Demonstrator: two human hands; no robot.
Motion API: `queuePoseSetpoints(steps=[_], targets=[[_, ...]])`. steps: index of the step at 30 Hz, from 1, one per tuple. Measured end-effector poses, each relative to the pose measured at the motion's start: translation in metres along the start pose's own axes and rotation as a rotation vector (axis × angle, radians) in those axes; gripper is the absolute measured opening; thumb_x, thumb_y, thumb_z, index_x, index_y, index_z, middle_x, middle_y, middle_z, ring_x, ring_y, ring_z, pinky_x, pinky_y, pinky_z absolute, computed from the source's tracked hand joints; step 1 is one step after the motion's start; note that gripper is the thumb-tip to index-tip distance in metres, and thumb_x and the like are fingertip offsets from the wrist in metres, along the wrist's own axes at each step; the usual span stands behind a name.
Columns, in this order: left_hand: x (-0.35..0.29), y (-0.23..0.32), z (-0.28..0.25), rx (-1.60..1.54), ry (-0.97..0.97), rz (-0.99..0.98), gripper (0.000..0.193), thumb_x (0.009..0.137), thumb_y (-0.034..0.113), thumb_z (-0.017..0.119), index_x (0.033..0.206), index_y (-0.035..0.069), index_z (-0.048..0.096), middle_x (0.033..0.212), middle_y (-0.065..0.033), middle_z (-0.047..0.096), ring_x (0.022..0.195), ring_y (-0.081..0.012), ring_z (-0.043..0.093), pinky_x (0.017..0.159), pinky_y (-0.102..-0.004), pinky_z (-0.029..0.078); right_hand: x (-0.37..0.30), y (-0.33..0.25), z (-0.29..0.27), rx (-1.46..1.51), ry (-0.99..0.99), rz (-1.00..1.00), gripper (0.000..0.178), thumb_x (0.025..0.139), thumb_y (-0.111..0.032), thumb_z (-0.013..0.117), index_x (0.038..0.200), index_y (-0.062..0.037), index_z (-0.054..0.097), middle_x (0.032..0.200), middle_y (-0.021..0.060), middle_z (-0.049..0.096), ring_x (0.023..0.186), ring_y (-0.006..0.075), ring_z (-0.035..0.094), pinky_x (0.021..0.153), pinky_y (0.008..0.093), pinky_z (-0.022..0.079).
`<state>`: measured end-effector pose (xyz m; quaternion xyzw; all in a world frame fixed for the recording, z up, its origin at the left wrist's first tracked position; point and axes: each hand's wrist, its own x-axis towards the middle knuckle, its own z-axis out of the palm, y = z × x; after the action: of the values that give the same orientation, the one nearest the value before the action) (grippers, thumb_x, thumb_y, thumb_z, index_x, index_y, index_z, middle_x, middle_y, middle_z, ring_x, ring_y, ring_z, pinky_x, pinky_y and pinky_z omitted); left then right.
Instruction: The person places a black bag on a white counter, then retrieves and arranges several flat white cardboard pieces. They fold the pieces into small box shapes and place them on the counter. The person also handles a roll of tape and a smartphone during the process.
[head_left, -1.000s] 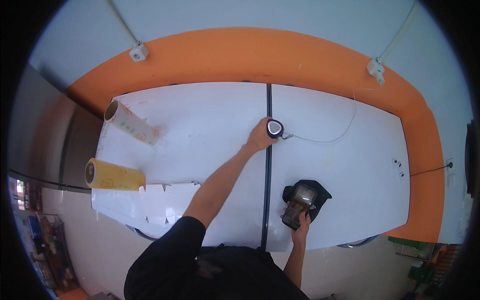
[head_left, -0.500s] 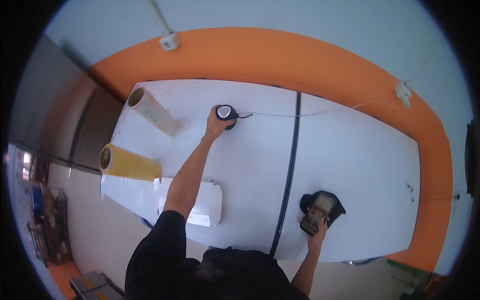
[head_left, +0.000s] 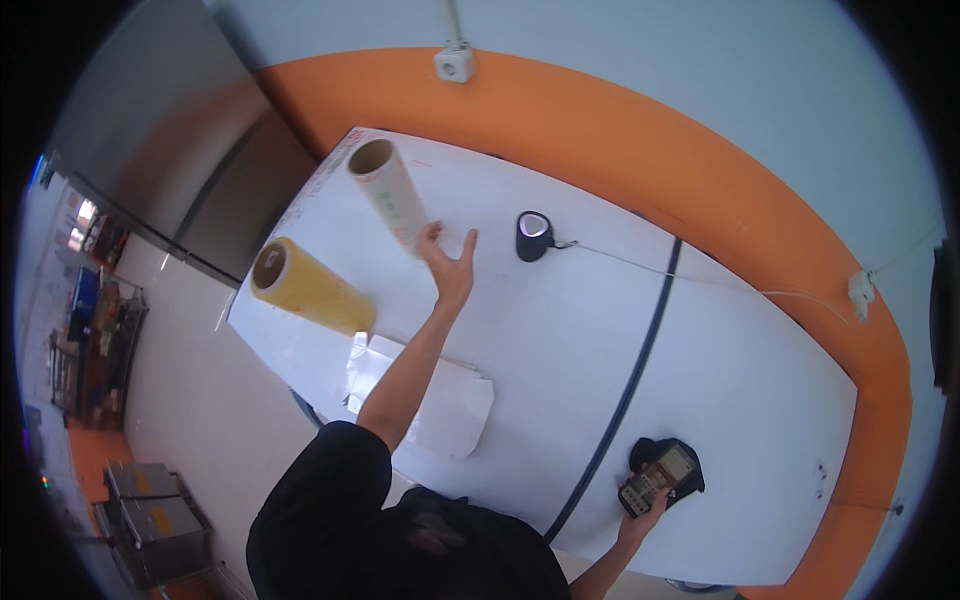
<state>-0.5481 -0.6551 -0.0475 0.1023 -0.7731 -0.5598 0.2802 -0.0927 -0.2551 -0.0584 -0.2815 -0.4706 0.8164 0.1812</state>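
My left hand (head_left: 451,270) is empty, thumb and fingers apart, reaching over the white table. Its fingertips are at the lower end of a pale upright roll of plastic film (head_left: 390,200); I cannot tell whether they touch it. To the right of that hand stands a small black cylindrical speaker (head_left: 534,243) with a glowing top and a thin cable. My right hand (head_left: 645,512) grips a smartphone (head_left: 662,470) with its screen lit. Partly hidden below the phone lies a black cap-like thing (head_left: 690,484).
A yellow film roll (head_left: 320,292) stands at the table's left side, near flat white card sheets (head_left: 455,410). A dark seam (head_left: 628,380) crosses the white table (head_left: 560,350). The cable runs toward a wall socket (head_left: 861,294). A steel fridge (head_left: 180,130) stands at far left.
My left hand has let go of the speaker, which now stands on the table, and has moved left beside the pale roll. The view has turned and shifted left. My right hand still holds the smartphone.
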Motion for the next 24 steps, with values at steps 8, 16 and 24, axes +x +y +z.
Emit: queuePoseSetpoints(steps=[8,16,24], targets=[[-0.04,0.032,-0.114,0.149,-0.157,-0.018,0.097,0.082,0.021,0.092,0.154,-0.003,0.032,0.155,-0.0249,0.039,0.14,-0.0456,0.044,0.119,-0.0543,0.036,-0.003,0.037,0.043,-0.17,-0.127,0.159,0.06,0.109,-0.048,0.06,0.15,-0.0048,0.049,0.13,0.0199,0.069,0.102,0.0347,0.075,0.077,0.0501,0.065],[-0.018,0.171,-0.322,0.762,0.111,0.456,0.068,0.073,0.01,0.095,0.133,0.005,0.063,0.143,-0.0144,0.06,0.142,-0.0396,0.051,0.119,-0.0532,0.039,-0.024,0.097,0.079,0.139,-0.134,0.321,0.061,0.113,-0.056,0.041,0.15,-0.0078,0.051,0.13,0.016,0.068,0.104,0.034,0.072,0.082,0.0527,0.063],[0.027,0.167,-0.227,0.131,-0.172,0.492,0.107,0.075,0.023,0.098,0.159,0.004,0.036,0.162,-0.0208,0.043,0.154,-0.0412,0.036,0.127,-0.0529,0.031,-0.017,0.09,0.076,-0.005,-0.224,0.303,0.063,0.114,-0.057,0.038,0.15,-0.0074,0.051,0.132,0.0167,0.068,0.108,0.0336,0.072,0.087,0.0529,0.062]])
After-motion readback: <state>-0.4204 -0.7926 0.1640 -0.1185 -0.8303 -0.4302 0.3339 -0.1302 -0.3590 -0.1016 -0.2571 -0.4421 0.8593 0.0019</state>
